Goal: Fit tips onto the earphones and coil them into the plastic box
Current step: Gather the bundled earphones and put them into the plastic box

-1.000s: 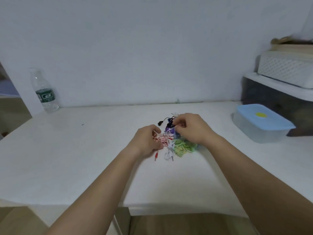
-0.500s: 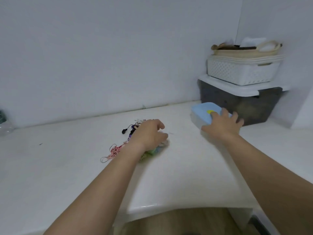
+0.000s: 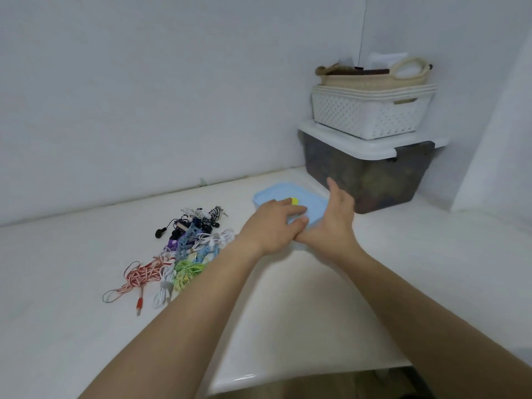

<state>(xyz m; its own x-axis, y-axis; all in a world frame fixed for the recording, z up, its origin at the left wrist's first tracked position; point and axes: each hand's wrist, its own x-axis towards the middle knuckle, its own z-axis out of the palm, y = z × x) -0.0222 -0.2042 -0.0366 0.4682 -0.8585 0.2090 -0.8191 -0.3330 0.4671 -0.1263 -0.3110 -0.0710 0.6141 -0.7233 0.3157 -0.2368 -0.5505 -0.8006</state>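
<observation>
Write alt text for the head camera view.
Two bare hands meet at a plastic box with a light blue lid on a white table: the left hand rests on top, the right hand against its right side. A tangle of coloured earphones lies left of them.

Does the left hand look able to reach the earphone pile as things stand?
Probably yes. The left hand lies flat on the box lid, holding nothing, and the earphone pile sits close to its left on the table, nothing between.
</observation>
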